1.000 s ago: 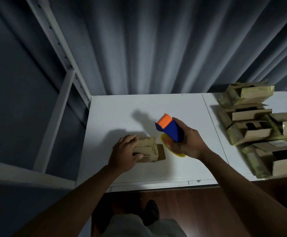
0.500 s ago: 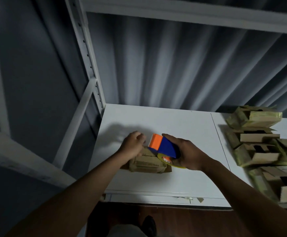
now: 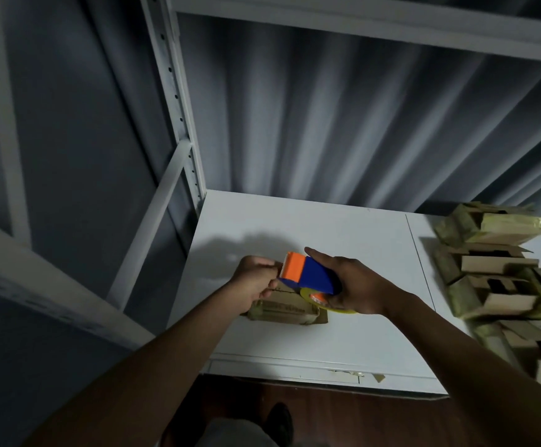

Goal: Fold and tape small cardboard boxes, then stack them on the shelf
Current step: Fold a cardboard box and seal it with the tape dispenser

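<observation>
My L hand (image 3: 256,282) pinches tape end by cardboard box (image 3: 287,309); R hand (image 3: 356,285) grips tape dispenser (image 3: 308,274) above it, to lay a strip.

No text, label or number can be read. The small cardboard box (image 3: 287,309) under the hands has a dark printed band on its near side, too blurred to read. The boxes (image 3: 501,275) far to the right of the grip show no legible print.
</observation>
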